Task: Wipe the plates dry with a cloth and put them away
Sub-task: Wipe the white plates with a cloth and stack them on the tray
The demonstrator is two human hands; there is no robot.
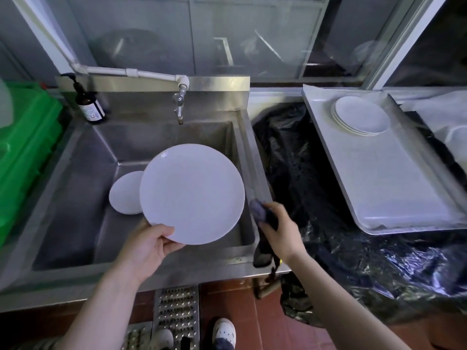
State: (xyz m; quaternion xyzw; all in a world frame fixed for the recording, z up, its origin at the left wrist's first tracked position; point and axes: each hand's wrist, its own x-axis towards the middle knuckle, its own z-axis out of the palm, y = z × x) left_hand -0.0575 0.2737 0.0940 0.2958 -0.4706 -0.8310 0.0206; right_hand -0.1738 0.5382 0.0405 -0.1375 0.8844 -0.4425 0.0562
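My left hand [145, 248] grips the near rim of a large white plate [192, 193] and holds it tilted over the steel sink [75, 152]. Behind it, a smaller white plate [125, 194] lies on the sink floor. At the sink's right rim, my right hand [284, 229] holds a dark cloth [261, 215] whose end hangs down over the front edge. A stack of white plates [360, 116] sits at the far end of a metal tray [394, 188] on the right.
A tap [179, 104] juts over the sink from a white pipe, with a brown pump bottle [88, 102] at the back left corner. A green crate [22, 152] stands at left. Black plastic sheeting [303, 173] covers the counter between sink and tray.
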